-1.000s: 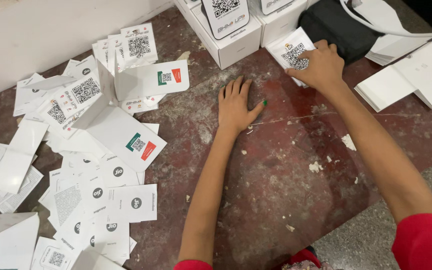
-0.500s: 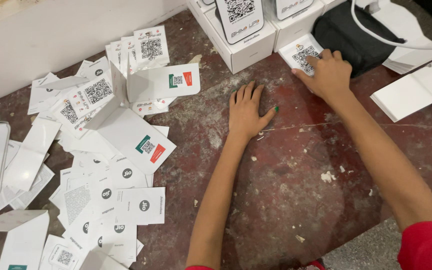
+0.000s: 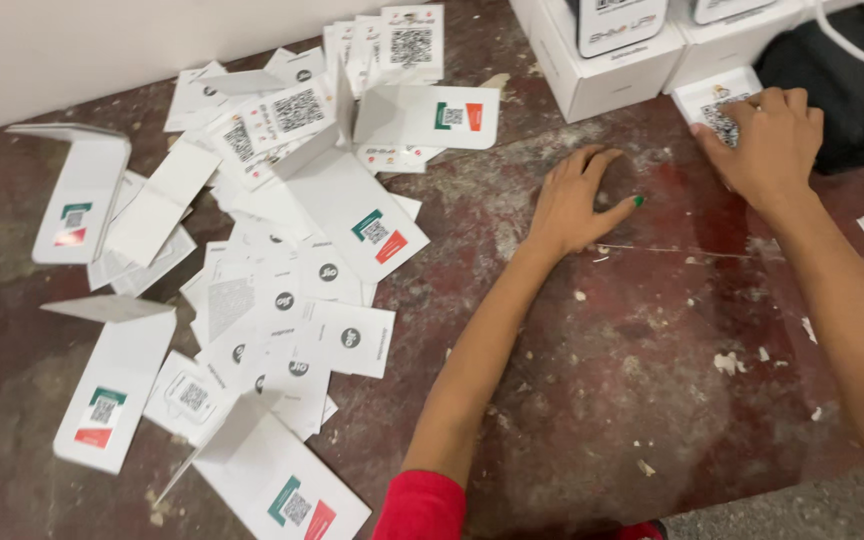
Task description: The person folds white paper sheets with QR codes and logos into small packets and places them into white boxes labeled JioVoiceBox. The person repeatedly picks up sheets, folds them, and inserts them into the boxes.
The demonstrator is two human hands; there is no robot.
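Floor (image 3: pixel 652 400): worn red-brown concrete, gritty, scattered with white flecks. I am leaning over it, both forearms extended.

Paper heap (image 3: pixel 282 280): a wide loose spread of white cards and folded leaflets covers the left side, many overlapping, some tented up on their folds. Well apart from both my hands.

White boxes (image 3: pixel 602 70): a row along the top edge, with a black bag (image 3: pixel 842 90) just beside them at the right.

Small white card (image 3: pixel 717 105): lies flat on the floor against the front of the boxes, printed side up. My right hand (image 3: pixel 767 140) sits on top of it, fingers curled down and pressing its right part; the left part shows beyond my fingertips. Not lifted, not pinched: pressed only.

My left hand (image 3: pixel 577 200): flat on bare floor, fingers spread, holding nothing, near the card but not touching it.

Risks, as I judge them: the card lies flush on rough concrete, so an edge may be hard to catch and it could crease or scuff if dragged. Grit may cling to it. Leaning weight on the left palm could slip toward the heap and scatter it.
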